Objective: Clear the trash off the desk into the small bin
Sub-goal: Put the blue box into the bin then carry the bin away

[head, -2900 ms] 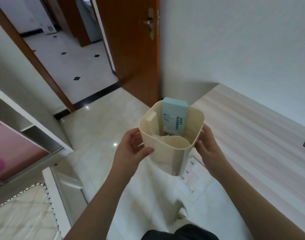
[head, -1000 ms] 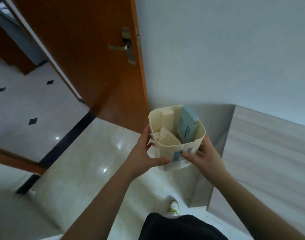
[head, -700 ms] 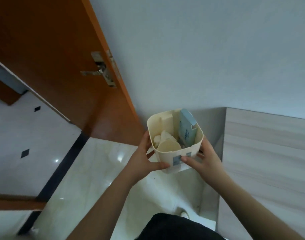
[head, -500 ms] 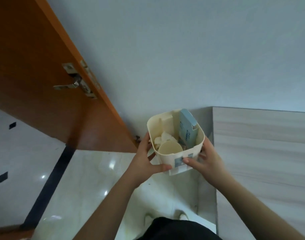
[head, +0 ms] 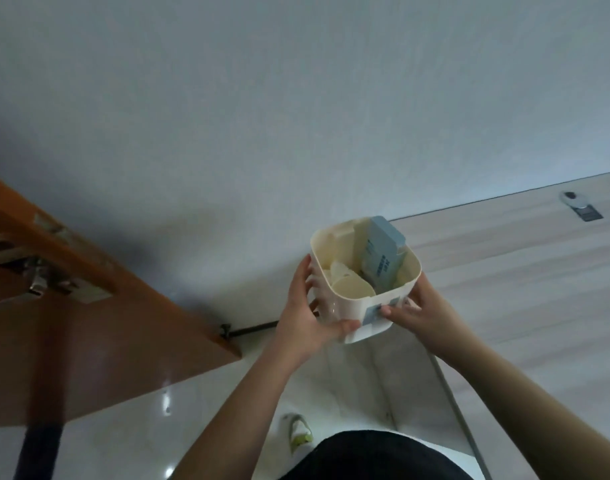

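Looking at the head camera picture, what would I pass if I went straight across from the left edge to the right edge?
Door handle → brown door → left hand → cream bin with a blue box standing in it → right hand → pale wooden desk → small silver object at the desk's far right.

Orange-brown door [head: 89,327], grey wall [head: 296,98], glossy floor tiles [head: 141,427]
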